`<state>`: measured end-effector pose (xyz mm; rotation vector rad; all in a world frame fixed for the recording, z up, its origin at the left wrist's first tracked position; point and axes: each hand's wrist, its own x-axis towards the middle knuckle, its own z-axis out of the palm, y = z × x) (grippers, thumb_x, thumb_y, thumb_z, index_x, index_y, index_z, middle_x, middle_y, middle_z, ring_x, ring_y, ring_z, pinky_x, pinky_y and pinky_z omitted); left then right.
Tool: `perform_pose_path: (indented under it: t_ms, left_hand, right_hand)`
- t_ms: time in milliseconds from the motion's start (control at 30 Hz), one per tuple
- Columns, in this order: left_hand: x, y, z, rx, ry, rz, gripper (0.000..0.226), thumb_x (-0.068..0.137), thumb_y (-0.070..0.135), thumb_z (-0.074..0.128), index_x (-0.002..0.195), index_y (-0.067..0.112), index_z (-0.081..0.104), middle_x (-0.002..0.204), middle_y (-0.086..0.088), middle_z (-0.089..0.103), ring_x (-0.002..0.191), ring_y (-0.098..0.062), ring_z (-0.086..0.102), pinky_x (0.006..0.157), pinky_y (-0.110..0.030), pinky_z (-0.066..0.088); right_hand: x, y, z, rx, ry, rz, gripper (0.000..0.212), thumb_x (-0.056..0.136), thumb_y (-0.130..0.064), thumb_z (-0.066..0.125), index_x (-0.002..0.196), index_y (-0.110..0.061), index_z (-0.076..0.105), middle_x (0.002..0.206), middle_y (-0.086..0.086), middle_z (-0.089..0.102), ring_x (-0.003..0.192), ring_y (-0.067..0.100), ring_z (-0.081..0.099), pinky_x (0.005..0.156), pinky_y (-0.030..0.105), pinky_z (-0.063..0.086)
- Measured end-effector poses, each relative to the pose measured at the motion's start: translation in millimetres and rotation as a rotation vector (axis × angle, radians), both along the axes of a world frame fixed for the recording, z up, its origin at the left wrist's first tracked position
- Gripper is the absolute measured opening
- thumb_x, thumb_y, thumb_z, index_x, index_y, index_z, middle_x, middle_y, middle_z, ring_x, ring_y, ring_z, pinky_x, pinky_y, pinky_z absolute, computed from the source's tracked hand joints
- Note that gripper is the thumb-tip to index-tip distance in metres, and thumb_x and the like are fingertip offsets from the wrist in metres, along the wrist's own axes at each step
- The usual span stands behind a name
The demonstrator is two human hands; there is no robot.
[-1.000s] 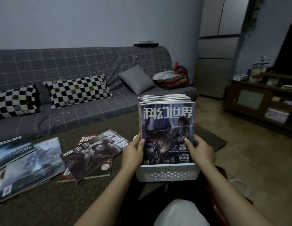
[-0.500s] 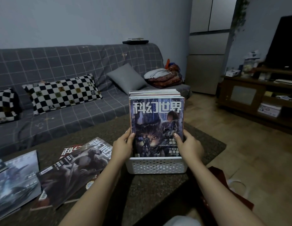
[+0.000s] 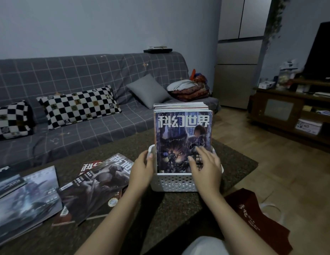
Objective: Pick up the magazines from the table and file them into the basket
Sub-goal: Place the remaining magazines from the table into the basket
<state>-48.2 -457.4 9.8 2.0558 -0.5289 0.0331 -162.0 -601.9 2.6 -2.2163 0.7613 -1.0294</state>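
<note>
On the dark desk (image 3: pixel 179 208), nearest, the left hand (image 3: pixel 142 170) curls against the front magazine's (image 3: pixel 182 140) left edge, while the right hand (image 3: pixel 206 166) lies on its cover, fingers (image 3: pixel 201 150) spread. That magazine stands upright in the white basket (image 3: pixel 174 183); loose magazines (image 3: pixel 94 183) lie left, before the sofa (image 3: pixel 77 80).

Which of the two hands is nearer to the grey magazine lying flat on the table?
Left. The left hand is just right of the grey magazine, at the basket's left side; the right hand rests farther right.
</note>
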Motion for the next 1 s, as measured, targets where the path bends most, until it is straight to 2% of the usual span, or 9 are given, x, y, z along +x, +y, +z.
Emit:
perform_pose_path:
  t_ms: [100, 167, 367, 467, 500, 633, 767, 900, 1000]
  left_hand:
    - [-12, 16, 8, -0.049, -0.007, 0.023, 0.040, 0.100, 0.033, 0.038, 0.135, 0.015, 0.048, 0.137, -0.004, 0.053, 0.124, -0.020, 0.050, 0.097, -0.030, 0.040]
    - [-16, 31, 9, -0.071, 0.000, 0.045, 0.036, 0.100, 0.031, 0.041, 0.131, 0.016, 0.052, 0.133, -0.004, 0.056, 0.121, -0.018, 0.052, 0.099, -0.032, 0.041]
    - [-9, 85, -4, -0.003, -0.070, 0.155, 0.029, 0.099, 0.023, 0.043, 0.114, 0.009, 0.063, 0.116, -0.006, 0.066, 0.105, -0.016, 0.057, 0.083, -0.023, 0.037]
    - [9, 110, -24, 0.110, -0.069, 0.197, 0.031, 0.097, 0.029, 0.040, 0.111, 0.017, 0.066, 0.117, -0.005, 0.067, 0.113, -0.024, 0.058, 0.101, -0.037, 0.041]
    - [17, 117, -31, 0.155, -0.054, 0.200, 0.033, 0.096, 0.031, 0.039, 0.113, 0.019, 0.065, 0.119, -0.005, 0.067, 0.116, -0.026, 0.056, 0.101, -0.043, 0.041]
    - [46, 138, -56, 0.361, -0.007, 0.224, 0.036, 0.098, 0.032, 0.039, 0.128, 0.024, 0.056, 0.132, -0.003, 0.058, 0.127, -0.023, 0.049, 0.106, -0.043, 0.035]
    - [85, 152, -72, 0.578, 0.008, 0.244, 0.044, 0.099, 0.035, 0.033, 0.140, 0.022, 0.044, 0.152, -0.005, 0.035, 0.143, -0.021, 0.026, 0.116, -0.047, 0.011]
    - [123, 170, -79, 0.718, 0.046, 0.260, 0.058, 0.096, 0.050, 0.033, 0.147, 0.023, 0.031, 0.159, -0.012, 0.015, 0.148, -0.026, 0.008, 0.117, -0.050, 0.001]
    - [136, 177, -78, 0.766, 0.012, 0.283, 0.070, 0.088, 0.063, 0.039, 0.147, 0.026, 0.030, 0.157, -0.011, 0.021, 0.146, -0.026, 0.014, 0.115, -0.049, 0.006]
  right_hand:
    - [3, 28, 4, 0.018, -0.067, 0.134, 0.042, 0.088, -0.036, 0.058, 0.128, -0.023, 0.057, 0.122, -0.003, 0.061, 0.123, 0.013, 0.043, 0.099, 0.027, 0.036]
    - [6, 49, 5, 0.042, -0.076, 0.235, 0.039, 0.089, -0.035, 0.058, 0.127, -0.025, 0.057, 0.114, -0.004, 0.063, 0.117, 0.011, 0.047, 0.095, 0.026, 0.040]
    - [30, 105, -8, 0.129, -0.057, 0.438, 0.034, 0.088, -0.027, 0.062, 0.121, -0.021, 0.062, 0.111, -0.001, 0.067, 0.100, 0.016, 0.062, 0.085, 0.030, 0.051]
    - [46, 127, -23, 0.211, -0.007, 0.484, 0.035, 0.086, -0.028, 0.063, 0.120, -0.019, 0.063, 0.114, -0.001, 0.068, 0.098, 0.016, 0.065, 0.085, 0.033, 0.053]
    - [51, 133, -29, 0.240, 0.014, 0.498, 0.035, 0.086, -0.027, 0.063, 0.120, -0.018, 0.063, 0.114, 0.000, 0.069, 0.096, 0.017, 0.066, 0.085, 0.034, 0.053]
    - [70, 151, -48, 0.311, 0.111, 0.511, 0.038, 0.085, -0.030, 0.064, 0.123, -0.023, 0.061, 0.105, 0.001, 0.072, 0.090, 0.013, 0.066, 0.079, 0.026, 0.051]
    - [92, 157, -62, 0.400, 0.246, 0.505, 0.044, 0.086, -0.033, 0.062, 0.128, -0.019, 0.057, 0.107, 0.006, 0.071, 0.100, 0.011, 0.065, 0.073, 0.017, 0.042]
    - [113, 159, -68, 0.454, 0.299, 0.509, 0.053, 0.087, -0.035, 0.060, 0.133, -0.011, 0.051, 0.112, 0.012, 0.069, 0.105, 0.015, 0.063, 0.083, 0.022, 0.045]
    - [124, 159, -69, 0.468, 0.334, 0.500, 0.057, 0.086, -0.037, 0.061, 0.135, -0.010, 0.048, 0.117, 0.011, 0.067, 0.109, 0.017, 0.062, 0.090, 0.026, 0.046]
